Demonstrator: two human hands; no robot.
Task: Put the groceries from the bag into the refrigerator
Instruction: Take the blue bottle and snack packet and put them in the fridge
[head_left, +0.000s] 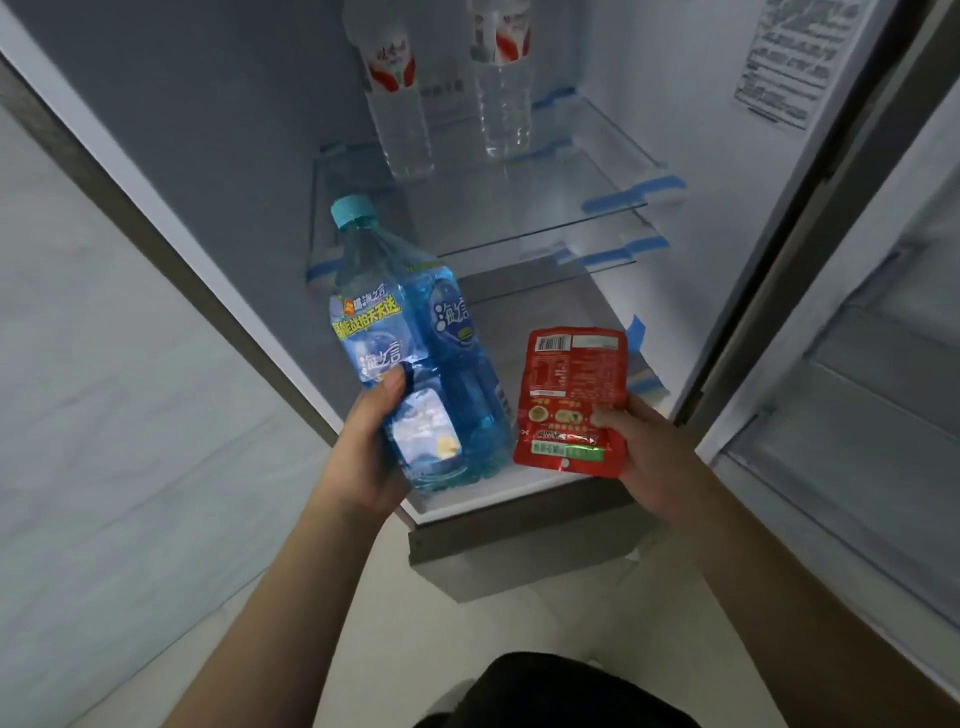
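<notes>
both forearms reach forward from the bottom of the view toward the open refrigerator (156, 218). left hand (371, 447) grasps the lower part of a blue drink bottle (415, 353), thumb on the label, and the bottle leans with its cap toward the shelves. right hand (649, 457) pinches a red flat pouch (571, 400) by its lower corner, thumb on the front. both items are in front of the bottom compartment, not yet inside. further in, two clear water bottles (397, 98) stand on a glass shelf (545, 208), and the door (857, 389) is open at the right. i think the risk is the heavy bottle: held low and tilted, it could slip or hit the shelf edge, and the pouch could fall flat or slide out.
</notes>
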